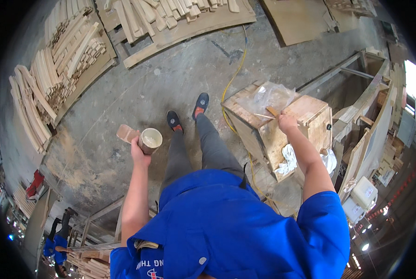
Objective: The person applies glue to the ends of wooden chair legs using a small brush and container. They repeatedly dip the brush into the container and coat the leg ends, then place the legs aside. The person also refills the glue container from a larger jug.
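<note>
Cup (150, 139) with pale contents sits grasped in the left hand (140, 152), well apart from the wooden box (316, 109), a flat pinkish piece (126, 133) jutting out beside it. The right hand (288, 122) grasps a flat brown stick (272, 111) at the box top, near clear plastic (267, 96). Fetching or laying down the stick seems the step; using it would call for bringing stick and cup together, cup level

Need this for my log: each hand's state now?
Left hand: closed, holding a round pale-rimmed cup and a flat pinkish-brown piece.
Right hand: closed on a flat brown strip.
</note>
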A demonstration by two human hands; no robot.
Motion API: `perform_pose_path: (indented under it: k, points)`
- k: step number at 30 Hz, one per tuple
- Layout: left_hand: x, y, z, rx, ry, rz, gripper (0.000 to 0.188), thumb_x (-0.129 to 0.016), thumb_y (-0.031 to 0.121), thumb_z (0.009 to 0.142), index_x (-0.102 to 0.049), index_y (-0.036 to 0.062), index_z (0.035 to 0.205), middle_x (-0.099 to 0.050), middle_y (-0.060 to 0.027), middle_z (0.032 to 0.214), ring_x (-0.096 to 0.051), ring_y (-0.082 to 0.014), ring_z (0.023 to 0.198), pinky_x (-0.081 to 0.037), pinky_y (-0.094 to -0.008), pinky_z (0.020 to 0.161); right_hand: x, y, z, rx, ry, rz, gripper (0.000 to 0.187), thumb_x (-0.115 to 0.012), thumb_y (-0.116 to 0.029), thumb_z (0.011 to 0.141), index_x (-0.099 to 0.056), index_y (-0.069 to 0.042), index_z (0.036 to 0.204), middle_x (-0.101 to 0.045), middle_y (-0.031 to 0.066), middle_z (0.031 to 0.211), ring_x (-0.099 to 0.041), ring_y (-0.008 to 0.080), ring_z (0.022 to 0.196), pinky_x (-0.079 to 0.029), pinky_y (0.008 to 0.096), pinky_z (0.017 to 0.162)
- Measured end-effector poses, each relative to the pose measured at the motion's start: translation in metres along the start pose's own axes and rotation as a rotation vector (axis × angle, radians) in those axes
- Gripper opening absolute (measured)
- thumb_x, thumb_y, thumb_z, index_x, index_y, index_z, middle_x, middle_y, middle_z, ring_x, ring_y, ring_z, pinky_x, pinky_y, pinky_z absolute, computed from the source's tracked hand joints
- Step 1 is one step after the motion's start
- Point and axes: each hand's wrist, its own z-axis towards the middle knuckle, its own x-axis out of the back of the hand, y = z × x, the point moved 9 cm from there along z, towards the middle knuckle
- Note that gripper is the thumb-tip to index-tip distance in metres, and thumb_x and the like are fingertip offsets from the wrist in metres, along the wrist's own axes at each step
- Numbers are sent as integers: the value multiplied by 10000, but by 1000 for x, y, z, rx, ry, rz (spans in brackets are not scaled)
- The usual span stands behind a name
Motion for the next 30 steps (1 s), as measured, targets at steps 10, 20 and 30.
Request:
perform_pose_path:
  k: [10,20,30]
  points:
    - [-103,1,-17,164,-410,120,462,-408,333,868,-485,89,1252,-578,-99,1169,-567,-264,1063,-446,-432,921,68,30,-46,-77,28,539,257,-500,-171,855,-623,-50,1045,-635,156,1040,-658,273,819,-517,358,703]
    - [-131,10,-27,447,-666,727,342,-431,297,882,-605,61,1058,-653,-81,1011,-639,-212,893,-518,-396,797,248,-118,-215,633,218,1006,235,-577,-193,863,-629,-38,1032,-593,30,786,-589,146,681,-451,273,565]
    - [-103,55,-48,504,-678,1228,246,-491,227,863,-626,58,981,-667,-61,886,-650,-173,746,-534,-353,693,316,-304,-282,1018,620,-24,181,-562,-191,795,-669,-167,939,-653,83,818,-638,289,767,-501,423,653]
